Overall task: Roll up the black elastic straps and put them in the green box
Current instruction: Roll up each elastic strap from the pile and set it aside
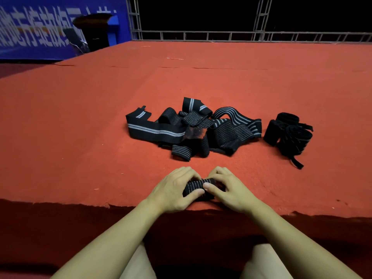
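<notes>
A rolled black strap with thin grey stripes (pixel 194 187) lies near the front edge of the red carpeted platform (pixel 80 127). My left hand (pixel 177 188) grips its left side and my right hand (pixel 227 188) grips its right side, thumbs meeting on top. Beyond them a loose pile of black elastic straps with grey stripes (pixel 189 127) lies tangled. To the right of the pile sits a bundle of plain black straps (pixel 287 133). No green box is in view.
The platform's frayed front edge (pixel 60 204) runs just under my wrists. A metal truss rail (pixel 241 35) borders the far edge. A blue banner (pixel 50 27) and a dark stand (pixel 94 31) are at the back left.
</notes>
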The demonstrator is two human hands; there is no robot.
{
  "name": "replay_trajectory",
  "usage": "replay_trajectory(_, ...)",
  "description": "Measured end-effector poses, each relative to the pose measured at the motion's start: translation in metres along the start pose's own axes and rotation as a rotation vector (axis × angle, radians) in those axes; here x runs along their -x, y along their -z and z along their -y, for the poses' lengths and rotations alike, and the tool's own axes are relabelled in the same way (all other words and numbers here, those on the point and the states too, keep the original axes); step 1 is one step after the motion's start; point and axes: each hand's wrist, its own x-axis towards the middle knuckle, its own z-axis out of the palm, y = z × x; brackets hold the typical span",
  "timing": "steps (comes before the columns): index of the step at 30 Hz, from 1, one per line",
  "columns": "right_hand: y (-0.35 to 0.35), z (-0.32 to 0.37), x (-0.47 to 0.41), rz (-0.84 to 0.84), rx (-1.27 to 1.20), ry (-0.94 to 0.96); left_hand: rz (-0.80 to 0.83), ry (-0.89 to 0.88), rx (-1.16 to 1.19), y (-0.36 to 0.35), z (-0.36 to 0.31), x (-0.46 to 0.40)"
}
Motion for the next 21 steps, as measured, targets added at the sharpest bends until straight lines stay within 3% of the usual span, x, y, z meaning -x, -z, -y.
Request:
replay_trajectory(9, 0.003, 0.005, 0.005, -0.035, -0.087, -0.042, -0.006, 0.138, 0.114, -0.001, 0.004, -0.003)
replay_trajectory(16, 0.015, 0.021, 0.012, 0.259, -0.488, -0.206, -0.097, 0.152, 0.274, 0.011, -0.011, 0.007)
replay_trajectory(21, 0.015, 0.028, 0.012, 0.126, -0.630, -0.227, -0.193, 0.190, 0.383, 0.019, -0.022, 0.007)
